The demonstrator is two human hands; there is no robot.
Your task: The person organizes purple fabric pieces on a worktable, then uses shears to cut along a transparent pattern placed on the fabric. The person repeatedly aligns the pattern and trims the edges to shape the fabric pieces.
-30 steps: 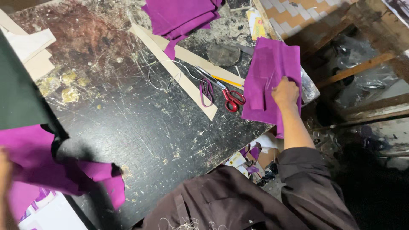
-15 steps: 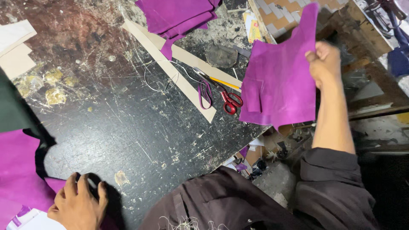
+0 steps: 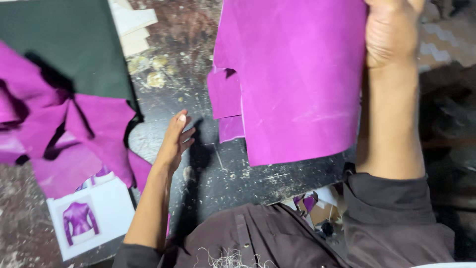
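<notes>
While my right hand (image 3: 391, 32) grips the top edge of a magenta leather panel (image 3: 297, 84) up at one o'clock, the piece hangs flat in front of me, lifted off the black worktable (image 3: 233, 173), with a smaller flap of the same colour sticking out at its left side. My left hand (image 3: 174, 141) sits near the centre, fingers loose and spread, holding nothing, hovering over the scratched tabletop just beside a pile of magenta leather scraps (image 3: 79, 134) at nine o'clock. A dark green sheet (image 3: 64, 44) lies at eleven o'clock, partly over those scraps. Down at seven o'clock a white card with a picture of a purple jacket (image 3: 82, 221) rests on the table.
</notes>
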